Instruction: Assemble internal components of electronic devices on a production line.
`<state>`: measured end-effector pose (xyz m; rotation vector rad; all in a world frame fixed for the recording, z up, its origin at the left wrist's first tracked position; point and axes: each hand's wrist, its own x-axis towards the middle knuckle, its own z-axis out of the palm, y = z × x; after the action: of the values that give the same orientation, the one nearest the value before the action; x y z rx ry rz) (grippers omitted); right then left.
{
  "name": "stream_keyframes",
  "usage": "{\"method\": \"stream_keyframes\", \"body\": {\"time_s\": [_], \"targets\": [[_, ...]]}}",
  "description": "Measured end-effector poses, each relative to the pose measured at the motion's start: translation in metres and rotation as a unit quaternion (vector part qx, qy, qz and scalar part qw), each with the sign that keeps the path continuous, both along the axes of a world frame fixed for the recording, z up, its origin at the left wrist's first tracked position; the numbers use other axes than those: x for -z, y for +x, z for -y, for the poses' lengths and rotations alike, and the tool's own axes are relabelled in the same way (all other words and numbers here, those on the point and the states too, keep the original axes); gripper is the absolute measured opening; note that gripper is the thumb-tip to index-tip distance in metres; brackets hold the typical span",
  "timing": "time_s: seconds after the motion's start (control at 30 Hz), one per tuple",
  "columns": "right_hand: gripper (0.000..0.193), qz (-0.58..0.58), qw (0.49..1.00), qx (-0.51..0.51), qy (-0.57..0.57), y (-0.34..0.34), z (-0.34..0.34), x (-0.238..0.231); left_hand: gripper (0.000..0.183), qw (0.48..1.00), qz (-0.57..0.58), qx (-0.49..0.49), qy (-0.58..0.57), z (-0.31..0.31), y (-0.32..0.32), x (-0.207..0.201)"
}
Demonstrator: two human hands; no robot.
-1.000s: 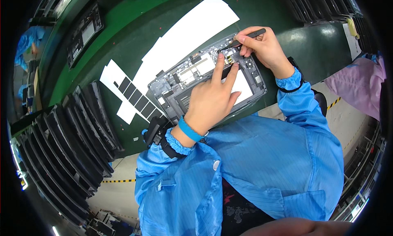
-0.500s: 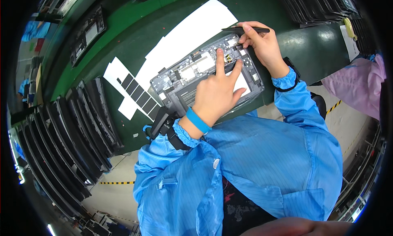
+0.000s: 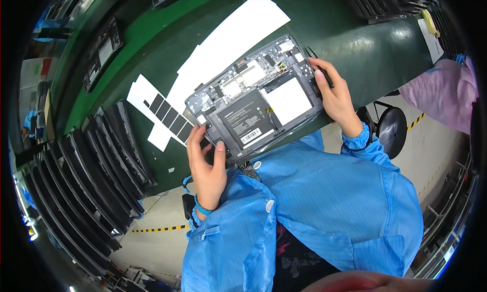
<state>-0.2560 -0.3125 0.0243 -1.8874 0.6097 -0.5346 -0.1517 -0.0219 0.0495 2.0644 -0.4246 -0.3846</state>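
Observation:
An opened tablet-like device (image 3: 299, 122) lies tilted at the near edge of the bench, its inside facing up. Along its far side runs a circuit board (image 3: 248, 75); nearer me sit a black battery (image 3: 246, 120) and a white panel (image 3: 289, 102). My left hand (image 3: 205, 168) grips the device's left near corner, thumb on top. At the right edge, my right hand (image 3: 335, 92) holds the frame while black tweezers (image 3: 311, 52) stay tucked in its fingers, their tips poking out beyond the far side of the hand.
White sheets (image 3: 233, 33) lie behind the device. Left of it is a white sheet with black rectangular stickers (image 3: 170, 117). Dark casings stand in rows at the left (image 3: 76, 185) and far right (image 3: 390, 3). Another opened device (image 3: 104, 53) rests at far left. A round stool (image 3: 391, 132) stands right.
My left hand has left the circuit board and moved to the device's left near corner. My right hand has lowered to the right edge, still with the tweezers. The battery's label is now uncovered.

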Motion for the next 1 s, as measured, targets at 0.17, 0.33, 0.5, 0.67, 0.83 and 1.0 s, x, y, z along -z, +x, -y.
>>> {"method": "stream_keyframes", "body": {"time_s": [0.17, 0.33, 0.5, 0.67, 0.83, 1.0], "targets": [[0.028, -0.023, 1.0, -0.005, -0.001, 0.003, 0.004, 0.0, 0.044, 0.999, -0.032, -0.005, 0.012, 0.008, -0.001, 0.001], [0.039, 0.056, 0.998, 0.02, -0.007, 0.011, 0.032, -0.006, 0.043, 0.982, 0.146, 0.015, 0.117, 0.023, 0.001, -0.008], [0.033, 0.055, 0.984, -0.135, 0.102, 0.04, 0.052, -0.033, 0.03, 0.964, 0.207, 0.15, 0.075, 0.056, 0.009, -0.013], [0.02, -0.019, 0.971, -0.177, 0.157, 0.075, 0.048, -0.017, 0.039, 0.95, 0.148, 0.274, -0.015, 0.108, 0.014, -0.015], [0.016, -0.036, 0.978, -0.15, 0.143, 0.074, 0.048, -0.02, 0.042, 0.939, 0.143, 0.311, -0.009, 0.134, 0.019, -0.006], [0.017, -0.009, 0.974, -0.148, 0.17, 0.072, 0.052, -0.018, 0.042, 0.931, 0.142, 0.337, 0.0, 0.136, 0.023, -0.004]]}}
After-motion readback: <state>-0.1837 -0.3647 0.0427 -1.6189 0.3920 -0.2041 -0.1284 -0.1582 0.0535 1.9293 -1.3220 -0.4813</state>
